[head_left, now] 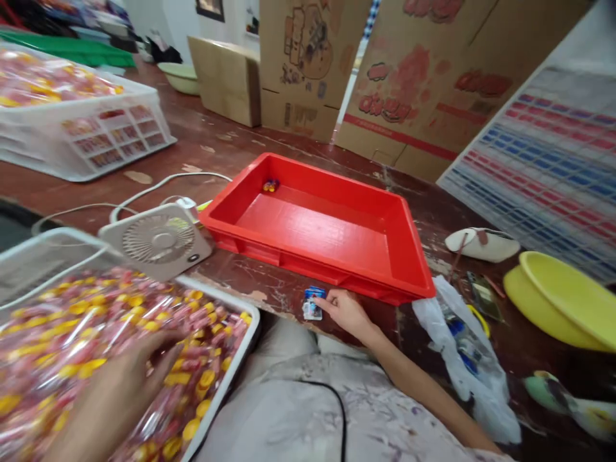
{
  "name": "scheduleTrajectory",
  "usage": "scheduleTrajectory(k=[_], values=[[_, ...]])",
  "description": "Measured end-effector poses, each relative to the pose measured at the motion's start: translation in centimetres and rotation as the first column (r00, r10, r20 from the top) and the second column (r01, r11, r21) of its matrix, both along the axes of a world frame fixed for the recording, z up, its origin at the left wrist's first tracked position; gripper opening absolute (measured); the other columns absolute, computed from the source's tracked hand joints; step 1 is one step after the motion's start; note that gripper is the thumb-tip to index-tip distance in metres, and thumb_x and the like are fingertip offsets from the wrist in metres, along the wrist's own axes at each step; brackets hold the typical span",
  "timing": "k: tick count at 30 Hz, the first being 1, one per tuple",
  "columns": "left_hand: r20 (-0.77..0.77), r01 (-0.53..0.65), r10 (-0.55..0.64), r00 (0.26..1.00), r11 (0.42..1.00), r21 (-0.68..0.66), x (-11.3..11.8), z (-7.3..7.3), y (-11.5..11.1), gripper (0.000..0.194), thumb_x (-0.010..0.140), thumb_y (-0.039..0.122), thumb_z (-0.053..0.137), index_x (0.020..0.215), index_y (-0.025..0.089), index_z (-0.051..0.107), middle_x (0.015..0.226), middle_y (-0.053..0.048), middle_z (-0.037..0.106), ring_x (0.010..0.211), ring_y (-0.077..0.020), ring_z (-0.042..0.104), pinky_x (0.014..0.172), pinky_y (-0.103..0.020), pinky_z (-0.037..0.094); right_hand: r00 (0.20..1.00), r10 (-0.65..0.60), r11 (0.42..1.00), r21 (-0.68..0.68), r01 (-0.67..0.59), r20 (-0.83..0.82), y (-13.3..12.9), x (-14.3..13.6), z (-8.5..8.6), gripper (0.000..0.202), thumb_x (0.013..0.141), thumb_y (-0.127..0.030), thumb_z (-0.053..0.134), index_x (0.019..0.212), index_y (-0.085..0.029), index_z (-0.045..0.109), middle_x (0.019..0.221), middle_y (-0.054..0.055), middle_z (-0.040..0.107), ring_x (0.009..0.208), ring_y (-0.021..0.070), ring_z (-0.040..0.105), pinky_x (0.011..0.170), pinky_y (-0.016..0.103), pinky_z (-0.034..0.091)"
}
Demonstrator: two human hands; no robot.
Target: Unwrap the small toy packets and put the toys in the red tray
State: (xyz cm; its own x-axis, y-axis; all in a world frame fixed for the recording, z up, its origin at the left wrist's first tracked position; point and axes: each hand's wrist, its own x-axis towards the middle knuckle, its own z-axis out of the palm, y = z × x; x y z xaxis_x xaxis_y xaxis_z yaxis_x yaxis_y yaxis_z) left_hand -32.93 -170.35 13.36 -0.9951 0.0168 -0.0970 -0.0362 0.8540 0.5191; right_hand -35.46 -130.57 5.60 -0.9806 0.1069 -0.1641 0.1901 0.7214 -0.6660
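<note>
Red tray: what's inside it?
The red tray holds one small red-and-yellow piece in its far left corner; the rest of the floor shows bare. The near wall hides a thin strip of floor behind it.

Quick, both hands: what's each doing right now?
Left hand: open, flat on wrapped candies.
Right hand: fingertips on small blue packet; grip unclear.

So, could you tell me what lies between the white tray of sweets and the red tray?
A small white fan lies between the white tray and the red tray, in the head view.
</note>
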Motion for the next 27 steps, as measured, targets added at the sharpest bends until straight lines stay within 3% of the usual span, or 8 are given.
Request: scheduleTrajectory(k=[4,9,11,13,17,22,25,27], values=[[0.154,0.155,-0.124,0.98,0.966,-0.207,0.1,1.6,0.7,0.034,0.089,0.047,0.048,0.097,0.024,0.071,0.101,-0.007,0.074,0.089,-0.0276,0.068,0.073,-0.034,0.046,0.999,-0.041,0.986,-0.162,0.037,-0.023,-0.7,-0.7,-1.5,0.046,0.078,-0.059,0.063,0.057,-0.019,0.055,0.054,0.001,0.057,0.051,0.0126,0.047,0.052,0.026,0.031],[0.19,0.389,-0.343,0.92,0.86,-0.331,0.4,1.3,3.5,0.034,0.096,0.029,0.044,0.11,0.021,0.073,0.107,-0.012,0.067,0.101,-0.0303,0.061,0.083,-0.039,0.045,1.0,-0.01,0.937,-0.349,0.012,0.006,-0.1,-0.2,-1.8,0.047,0.08,-0.061,0.058,0.058,-0.02,0.053,0.051,0.0,0.056,0.045,0.0119,0.046,0.05,0.026,0.033],[0.234,0.445,-0.381,0.895,0.799,-0.403,0.0,1.3,5.0,0.036,0.097,0.022,0.041,0.113,0.02,0.073,0.104,-0.013,0.065,0.101,-0.0314,0.058,0.084,-0.041,0.045,1.0,0.005,0.935,-0.354,0.004,0.024,0.2,0.0,-1.6,0.045,0.082,-0.059,0.055,0.059,-0.02,0.053,0.049,0.0,0.055,0.044,0.0122,0.046,0.05,0.026,0.035],[0.255,0.478,-0.404,0.878,0.757,-0.445,-0.8,1.0,6.6,0.036,0.098,0.027,0.04,0.105,0.016,0.074,0.103,-0.014,0.064,0.102,-0.0323,0.057,0.088,-0.044,0.045,0.999,0.03,0.945,-0.328,-0.016,0.036,0.4,0.2,-1.1,0.045,0.085,-0.057,0.052,0.06,-0.02,0.053,0.047,0.0,0.054,0.044,0.0131,0.048,0.052,0.026,0.036],[0.286,0.517,-0.431,0.856,0.708,-0.481,-2.3,-0.8,9.2,0.033,0.098,0.027,0.041,0.099,0.009,0.069,0.107,-0.017,0.064,0.106,-0.0349,0.058,0.093,-0.046,0.045,0.996,0.083,0.976,-0.203,-0.078,0.017,0.9,0.6,0.7,0.049,0.09,-0.055,0.046,0.058,-0.019,0.054,0.05,0.003,0.058,0.05,0.0145,0.053,0.055,0.027,0.036],[0.302,0.492,-0.39,0.87,0.724,-0.483,-3.4,-3.1,9.7,0.031,0.093,0.017,0.036,0.096,0.009,0.065,0.105,-0.02,0.067,0.107,-0.035,0.063,0.088,-0.042,0.047,0.998,0.042,0.979,-0.199,-0.05,-0.044,1.6,0.9,1.7,0.047,0.089,-0.053,0.053,0.058,-0.018,0.053,0.051,0.0,0.056,0.052,0.0129,0.053,0.056,0.026,0.034],[0.276,0.401,-0.3,0.913,0.784,-0.474,-4.1,-2.7,8.3,0.021,0.09,0.024,0.04,0.089,0.014,0.058,0.094,-0.017,0.067,0.089,-0.0334,0.067,0.071,-0.038,0.045,0.999,-0.005,0.933,-0.361,-0.009,-0.038,1.8,0.7,1.1,0.043,0.086,-0.052,0.058,0.06,-0.018,0.054,0.052,-0.002,0.054,0.052,0.0117,0.051,0.055,0.024,0.035],[0.233,0.299,-0.22,0.947,0.868,-0.397,-4.5,-2.0,7.0,0.02,0.088,0.035,0.045,0.088,0.017,0.054,0.086,-0.012,0.067,0.078,-0.0302,0.065,0.066,-0.036,0.041,0.999,-0.031,0.884,-0.467,0.016,-0.025,1.7,0.5,0.5,0.042,0.083,-0.053,0.061,0.061,-0.017,0.055,0.053,-0.002,0.053,0.052,0.0113,0.05,0.053,0.024,0.036]])
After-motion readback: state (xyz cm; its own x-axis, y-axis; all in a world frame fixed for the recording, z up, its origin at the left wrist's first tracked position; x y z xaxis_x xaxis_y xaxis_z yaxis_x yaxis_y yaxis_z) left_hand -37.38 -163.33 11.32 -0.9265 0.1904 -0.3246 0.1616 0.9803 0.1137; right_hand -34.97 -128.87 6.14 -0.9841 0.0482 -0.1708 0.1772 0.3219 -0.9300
